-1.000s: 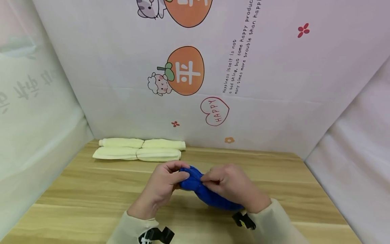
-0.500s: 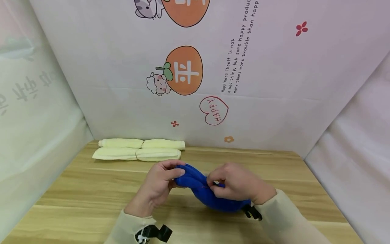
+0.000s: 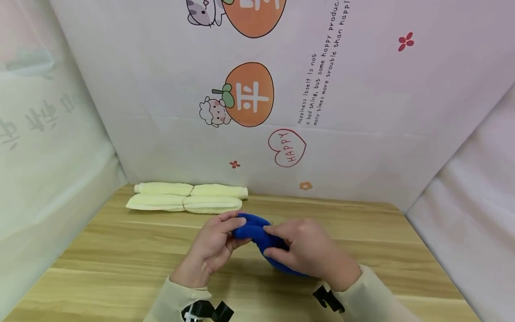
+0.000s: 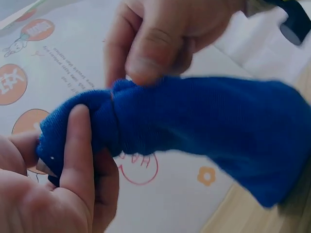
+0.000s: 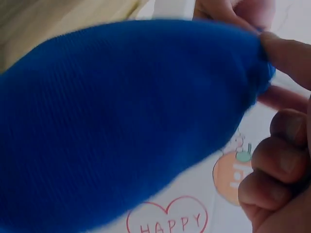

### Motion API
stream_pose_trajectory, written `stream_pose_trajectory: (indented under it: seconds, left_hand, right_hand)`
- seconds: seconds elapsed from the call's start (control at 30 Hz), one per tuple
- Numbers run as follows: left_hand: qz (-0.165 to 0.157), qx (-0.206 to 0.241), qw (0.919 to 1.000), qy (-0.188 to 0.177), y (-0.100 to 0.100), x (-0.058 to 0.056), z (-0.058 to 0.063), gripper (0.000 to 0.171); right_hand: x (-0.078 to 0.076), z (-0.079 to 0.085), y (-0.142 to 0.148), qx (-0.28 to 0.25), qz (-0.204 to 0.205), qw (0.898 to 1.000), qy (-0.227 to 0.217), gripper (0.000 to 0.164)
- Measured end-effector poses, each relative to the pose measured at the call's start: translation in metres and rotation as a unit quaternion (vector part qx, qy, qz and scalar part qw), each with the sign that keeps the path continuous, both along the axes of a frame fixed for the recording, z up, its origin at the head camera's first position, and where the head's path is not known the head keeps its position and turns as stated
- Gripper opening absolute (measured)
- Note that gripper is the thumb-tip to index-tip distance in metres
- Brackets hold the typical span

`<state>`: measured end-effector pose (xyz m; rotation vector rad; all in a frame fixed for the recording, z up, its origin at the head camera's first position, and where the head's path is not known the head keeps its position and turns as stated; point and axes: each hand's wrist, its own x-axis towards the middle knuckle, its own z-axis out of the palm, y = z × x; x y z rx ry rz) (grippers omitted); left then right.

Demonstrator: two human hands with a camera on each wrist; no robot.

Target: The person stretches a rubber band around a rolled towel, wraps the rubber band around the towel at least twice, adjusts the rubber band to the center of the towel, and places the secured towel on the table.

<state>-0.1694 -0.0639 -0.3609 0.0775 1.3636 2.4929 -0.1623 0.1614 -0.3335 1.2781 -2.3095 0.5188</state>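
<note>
A rolled blue towel is held above the table between both hands, its loose end hanging towards the lower right. My left hand grips the upper-left end, thumb on top. A thin reddish elastic band circles the towel near that end in the left wrist view, drawing the cloth in. The right hand has its thumb and forefinger on the towel just beside the band. In the right wrist view, the broad part of the blue towel fills most of the picture, and the remaining right fingers are curled.
Two pale yellow rolled towels, each tied around the middle, lie side by side at the back left of the wooden table. A white printed sheet stands behind the table, with white cloth at both sides.
Half a second ago the right hand was farther right, drawing out the thin band; now its thumb and forefinger lie spread on the towel. The left hand keeps its hold.
</note>
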Motion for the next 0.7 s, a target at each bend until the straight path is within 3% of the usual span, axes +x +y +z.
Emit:
stream_pose_trajectory:
  seconds: [0.1, 0.17, 0.3, 0.37, 0.43, 0.57, 0.63, 0.7]
  left_hand:
    - [-0.019, 0.026, 0.9994, -0.013, 0.0, 0.0, 0.001, 0.028]
    - [-0.031, 0.023, 0.9993, -0.001, 0.0, 0.0, 0.001, 0.028]
    - [-0.051, -0.044, 0.9926, 0.101, -0.003, 0.003, 0.003, 0.049]
    - [-0.053, -0.105, 0.9786, 0.169, -0.003, 0.005, 0.004, 0.063]
    - [-0.04, -0.175, 0.9569, 0.228, -0.002, 0.007, 0.003, 0.07]
    - [0.019, -0.276, 0.9158, 0.291, 0.004, 0.007, -0.001, 0.046]
    - [0.049, -0.293, 0.9084, 0.294, 0.005, 0.006, -0.003, 0.029]
    - [0.075, -0.3, 0.9069, 0.286, 0.006, 0.006, -0.004, 0.018]
  right_hand:
    - [0.003, 0.0, -0.004, 0.012, -0.041, 0.999, 0.006, 0.029]
    - [0.003, 0.0, -0.005, 0.007, -0.059, 0.998, -0.012, 0.021]
    - [-0.001, 0.002, -0.003, -0.024, -0.079, 0.992, -0.096, 0.012]
    - [-0.003, 0.003, -0.002, -0.034, -0.085, 0.987, -0.133, 0.011]
    - [-0.005, 0.004, -0.001, -0.033, -0.086, 0.982, -0.163, 0.01]
    - [-0.005, 0.008, -0.003, -0.001, -0.081, 0.978, -0.193, 0.012]
    - [-0.004, 0.01, -0.004, 0.011, -0.079, 0.979, -0.19, 0.014]
    - [-0.003, 0.011, -0.005, 0.005, -0.07, 0.983, -0.17, 0.016]
